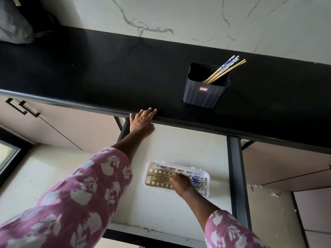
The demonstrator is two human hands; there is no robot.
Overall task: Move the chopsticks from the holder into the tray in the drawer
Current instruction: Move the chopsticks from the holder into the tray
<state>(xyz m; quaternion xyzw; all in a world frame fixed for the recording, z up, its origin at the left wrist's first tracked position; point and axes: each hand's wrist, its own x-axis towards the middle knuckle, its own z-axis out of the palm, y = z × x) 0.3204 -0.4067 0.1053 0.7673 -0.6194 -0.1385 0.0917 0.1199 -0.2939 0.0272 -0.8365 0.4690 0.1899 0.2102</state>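
Right hand gripping chopsticks in tray; left hand flat on counter.

Black counter under a white wall veined in grey — marble pattern. Dark grey holder, ribbed, with a small red label. Chopsticks in it: tan wood, some with blue-and-white tops. White slotted tray on the cream drawer floor, black-framed. More chopsticks inside the tray — tan, with blue-and-white patterned ends. Pink sleeves printed with white flowers. Gold ring on the left hand. Pale pinkish-beige cabinet fronts with black handles.
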